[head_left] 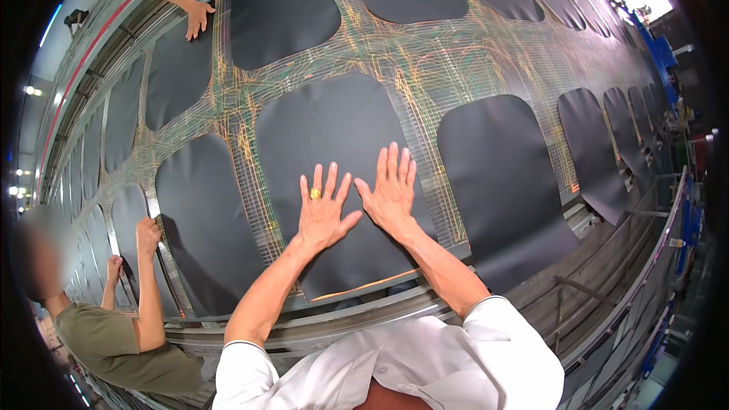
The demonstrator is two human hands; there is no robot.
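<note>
A black sheet panel [334, 121] with rounded far corners lies in front of me on a long table surface [304, 68] covered in coloured lines. My left hand [325, 211] rests flat on this panel, fingers spread, a gold-coloured ring on one finger. Beside it my right hand [389, 191] also lies flat, its fingers stretched out and its thumb pointing toward the left hand. Neither hand grips anything. An orange-yellow strip [364, 285] shows along the panel's near edge, below my wrists.
Another black panel [501, 175] to the right hangs over the table's near edge. At left a co-worker in an olive shirt [114, 338] holds both fists over a panel. Across the table, another person's hand [199, 20] touches a panel. A metal rail [342, 323] runs before me.
</note>
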